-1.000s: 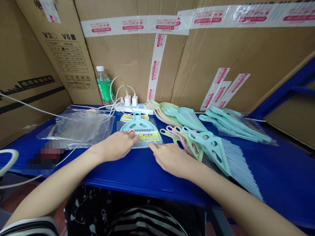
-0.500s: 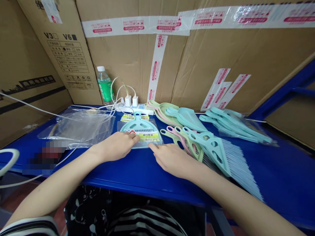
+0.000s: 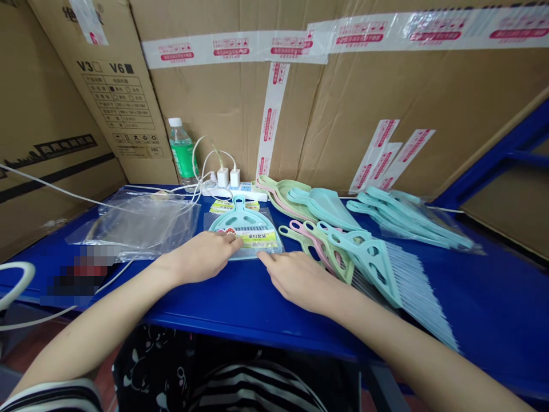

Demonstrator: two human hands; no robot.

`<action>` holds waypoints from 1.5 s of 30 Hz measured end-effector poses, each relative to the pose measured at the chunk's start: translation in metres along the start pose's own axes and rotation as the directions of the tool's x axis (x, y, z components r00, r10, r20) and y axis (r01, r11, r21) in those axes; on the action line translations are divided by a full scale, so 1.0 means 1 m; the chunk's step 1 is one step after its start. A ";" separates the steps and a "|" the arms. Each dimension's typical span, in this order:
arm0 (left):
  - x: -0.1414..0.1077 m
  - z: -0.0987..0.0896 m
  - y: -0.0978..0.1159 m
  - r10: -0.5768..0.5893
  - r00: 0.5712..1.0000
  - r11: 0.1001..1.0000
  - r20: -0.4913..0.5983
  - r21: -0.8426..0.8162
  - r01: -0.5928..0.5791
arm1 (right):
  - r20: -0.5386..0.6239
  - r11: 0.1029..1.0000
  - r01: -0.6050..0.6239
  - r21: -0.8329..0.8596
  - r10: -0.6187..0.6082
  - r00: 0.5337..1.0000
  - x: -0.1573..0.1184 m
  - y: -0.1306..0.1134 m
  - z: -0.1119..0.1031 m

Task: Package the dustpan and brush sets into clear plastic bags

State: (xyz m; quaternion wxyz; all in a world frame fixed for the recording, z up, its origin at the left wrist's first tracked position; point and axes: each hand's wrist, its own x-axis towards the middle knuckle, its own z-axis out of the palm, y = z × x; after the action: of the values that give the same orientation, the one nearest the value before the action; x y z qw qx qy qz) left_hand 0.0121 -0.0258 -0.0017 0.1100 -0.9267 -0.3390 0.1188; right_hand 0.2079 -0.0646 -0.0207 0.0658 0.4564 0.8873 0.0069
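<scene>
A light blue dustpan and brush set (image 3: 240, 218) lies in a clear plastic bag with a yellow-green label (image 3: 257, 238), on the blue table (image 3: 206, 303). My left hand (image 3: 206, 256) is closed at the bag's lower left, its fingertips over the label. At the lower right edge my right hand (image 3: 295, 278) pinches the bag, fingers curled under. Exactly how much film each hand grips is hidden. Beside my right hand lie green, pink and blue brushes (image 3: 373, 266), handles toward the bag.
Green, pink and blue dustpans (image 3: 323, 207) lie behind the brushes, with bagged blue ones (image 3: 407, 220) farther right. Clear bags (image 3: 143, 223) are at the left. A bottle (image 3: 182, 151) and a power strip (image 3: 253, 192) with cables stand before cardboard boxes (image 3: 231, 103). More yellow labels (image 3: 218, 206) lie behind the set.
The view has shifted very slightly. Both hands keep nearly the same place at the bag, and the set has not visibly moved.
</scene>
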 end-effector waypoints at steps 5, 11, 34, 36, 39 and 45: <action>0.000 -0.001 0.001 -0.001 1.000 1.000 0.009 0.000 0.001 | 0.004 1.000 0.008 -0.003 -0.008 1.000 0.000 0.000 0.001; -0.001 -0.001 0.001 -0.006 1.000 1.000 0.007 -0.001 0.006 | 0.006 1.000 0.003 0.002 -0.003 1.000 0.001 0.000 0.001; 0.003 0.005 -0.006 -0.059 0.997 0.997 -0.040 -0.043 0.058 | -0.011 0.998 0.017 0.066 -0.016 1.000 0.001 0.003 0.001; 0.003 0.006 -0.008 -0.046 0.997 0.996 -0.055 -0.072 0.042 | -0.073 0.997 0.049 0.065 -0.044 0.996 0.002 0.004 0.003; 0.003 0.011 -0.012 0.015 0.993 0.989 -0.115 -0.144 -0.031 | -0.170 0.994 0.109 0.027 -0.103 0.980 0.005 0.005 0.006; 0.000 0.018 -0.017 0.054 0.983 0.968 -0.177 -0.233 -0.096 | -0.251 0.982 0.187 0.028 -0.174 0.952 0.009 0.006 0.013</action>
State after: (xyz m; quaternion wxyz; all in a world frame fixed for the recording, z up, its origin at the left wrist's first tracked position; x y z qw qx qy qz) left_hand -0.0031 -0.0111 -0.0136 0.0206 -0.9522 -0.3049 0.0016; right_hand 0.2092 -0.0548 -0.0341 -0.0567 0.3703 0.9265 0.0347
